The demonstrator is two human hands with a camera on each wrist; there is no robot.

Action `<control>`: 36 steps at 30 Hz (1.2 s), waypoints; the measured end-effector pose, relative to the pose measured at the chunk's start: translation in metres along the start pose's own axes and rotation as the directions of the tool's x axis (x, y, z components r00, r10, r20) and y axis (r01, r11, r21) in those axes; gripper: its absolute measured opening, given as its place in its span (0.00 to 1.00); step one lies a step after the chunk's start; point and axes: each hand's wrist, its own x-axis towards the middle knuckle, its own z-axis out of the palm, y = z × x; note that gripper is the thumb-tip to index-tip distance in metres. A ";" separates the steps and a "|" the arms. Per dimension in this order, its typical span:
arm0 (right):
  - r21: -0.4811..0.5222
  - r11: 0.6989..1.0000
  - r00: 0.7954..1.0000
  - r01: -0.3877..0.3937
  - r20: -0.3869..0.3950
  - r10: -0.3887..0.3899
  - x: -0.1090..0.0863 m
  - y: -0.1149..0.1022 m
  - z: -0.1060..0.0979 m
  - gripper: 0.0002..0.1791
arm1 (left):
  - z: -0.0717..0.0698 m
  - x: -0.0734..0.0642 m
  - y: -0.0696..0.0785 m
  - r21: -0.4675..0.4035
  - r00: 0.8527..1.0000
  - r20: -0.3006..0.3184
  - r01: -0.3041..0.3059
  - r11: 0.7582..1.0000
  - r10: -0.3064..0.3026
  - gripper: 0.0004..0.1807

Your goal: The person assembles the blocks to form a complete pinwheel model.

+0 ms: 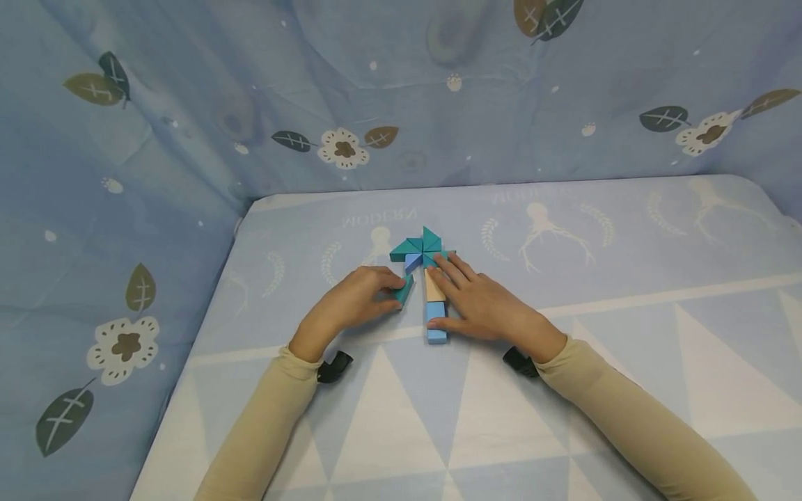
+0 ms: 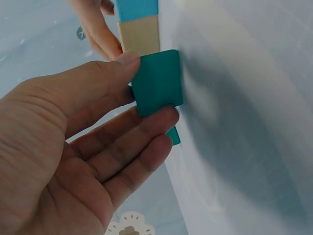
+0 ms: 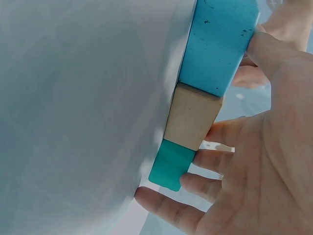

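Observation:
My left hand (image 1: 360, 296) pinches a teal triangular block (image 1: 405, 292) between thumb and fingers, just left of a block figure. In the left wrist view the held block (image 2: 157, 81) shows one flat face toward the camera. At the top of the figure, several teal triangular blocks (image 1: 413, 245) form a pinwheel, with a periwinkle block (image 1: 412, 261) at its lower left. Below runs a stem: a natural wood block (image 3: 193, 115), then light blue (image 3: 220, 44). My right hand (image 1: 485, 303) lies along the stem's right side, fingers extended, fingertips over the pinwheel's lower right, hiding part of it.
The blocks lie on a table covered by a pale blue and white patterned cloth (image 1: 388, 403). A blue curtain with flowers and leaves (image 1: 401, 90) hangs behind the far edge and along the left side. Black wrist devices (image 1: 334, 367) sit under both wrists.

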 end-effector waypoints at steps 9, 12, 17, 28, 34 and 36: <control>-0.007 1.000 1.000 -0.008 0.011 0.008 0.000 0.000 0.001 0.51 | -0.007 -0.005 0.005 0.116 0.998 0.004 0.056 0.992 -0.057 0.22; -0.007 1.000 1.000 -0.006 0.012 0.006 0.001 0.000 0.001 0.51 | -0.009 -0.007 0.004 0.135 0.999 -0.022 0.050 0.990 -0.047 0.19; -0.006 1.000 1.000 -0.005 0.019 0.005 0.001 0.000 0.001 0.51 | -0.004 -0.004 0.005 0.137 1.000 -0.024 0.002 0.991 0.001 0.16; 0.000 1.000 1.000 -0.014 0.019 0.014 0.001 0.000 -0.002 0.51 | 0.006 0.004 0.013 0.176 0.999 -0.032 -0.029 0.984 0.035 0.21; 0.003 1.000 1.000 -0.010 0.022 0.009 0.001 -0.001 -0.002 0.52 | 0.011 0.004 0.013 0.194 0.997 -0.059 -0.041 0.980 0.054 0.24; 0.002 1.000 1.000 -0.010 0.020 0.009 0.001 0.000 -0.002 0.52 | 0.013 0.005 0.013 0.215 0.995 -0.072 -0.048 0.975 0.065 0.25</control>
